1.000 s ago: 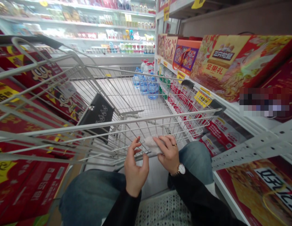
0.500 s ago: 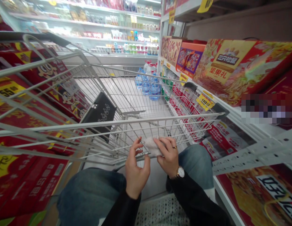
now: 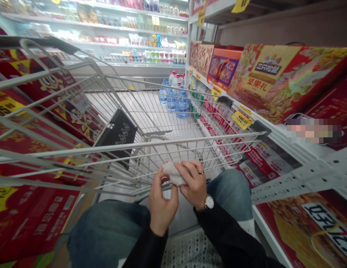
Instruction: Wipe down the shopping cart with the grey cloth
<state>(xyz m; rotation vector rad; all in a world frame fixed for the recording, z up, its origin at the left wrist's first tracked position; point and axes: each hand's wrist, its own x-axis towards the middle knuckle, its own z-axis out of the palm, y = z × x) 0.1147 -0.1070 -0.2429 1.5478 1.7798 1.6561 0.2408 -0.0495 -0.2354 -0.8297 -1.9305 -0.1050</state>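
A pale grey, bunched cloth [image 3: 173, 173] lies against the side of a wire shopping cart [image 3: 134, 144], at a lower wire below the top rail. My right hand [image 3: 193, 183], with a ring and a wristwatch, is closed on the cloth, its fingers bent over the top. At the cloth's left end, my left hand [image 3: 163, 199] has its fingers curled onto the edge and its thumb just under it. The wire behind the cloth and the fingertips is partly hidden.
Red boxes [image 3: 30, 219] stand on the left. Gift boxes [image 3: 271, 82] and bottle packs [image 3: 264, 162] fill shelving on the right, where a blurred-out object [image 3: 313, 130] lies on the ledge. Large water bottles [image 3: 181, 104] stand on the floor ahead, before a refrigerated display [image 3: 120, 67].
My right hand has moved left with the cloth, bringing it against my left fingers. My left hand has stayed nearly in place, its fingers now on the cloth's end.
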